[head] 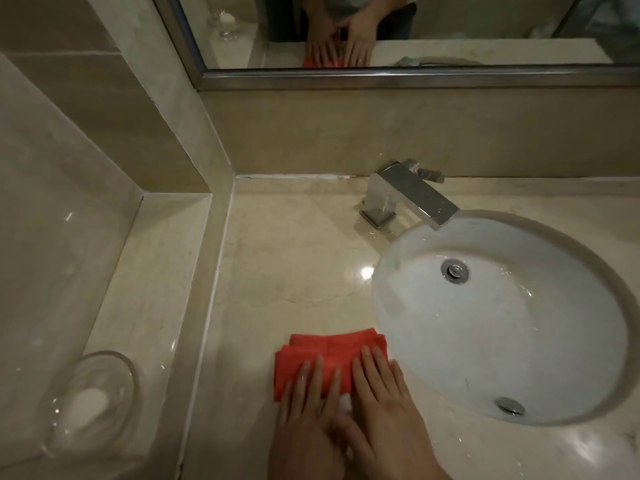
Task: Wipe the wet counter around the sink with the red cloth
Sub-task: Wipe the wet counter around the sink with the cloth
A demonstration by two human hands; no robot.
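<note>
Hands, 2 of them, lie flat and side by side on a folded red cloth (325, 358) that rests on a glossy beige marble counter (284, 258), just left of a round white ceramic sink (502, 358) sunk into the stone. The left hand (308, 414) and the right hand (384, 407) touch each other at the thumbs; fingers on both are straight and slightly spread, pressing down rather than curled round the fabric. Holding the cloth this way probably spreads pressure across its whole pad, so it soaks up water as it slides.

The cloth's right edge sits just beside the sink's left rim, near the counter's front edge. Farther back from the sink's left side, the stone runs open as far as a raised marble ledge and the back wall, giving plenty of room to push forward. A square chrome tap (408, 199) stands behind the sink's upper left rim, with a pool of water glinting round its base; that patch looks unwiped. More wet sheen shows in front of the sink at its lower right. Well to the left of the sink, on the ledge, a clear glass dish (114, 372) holds a white bar of soap (86, 407). A mirror (381, 29) behind the sink reflects both hands.
</note>
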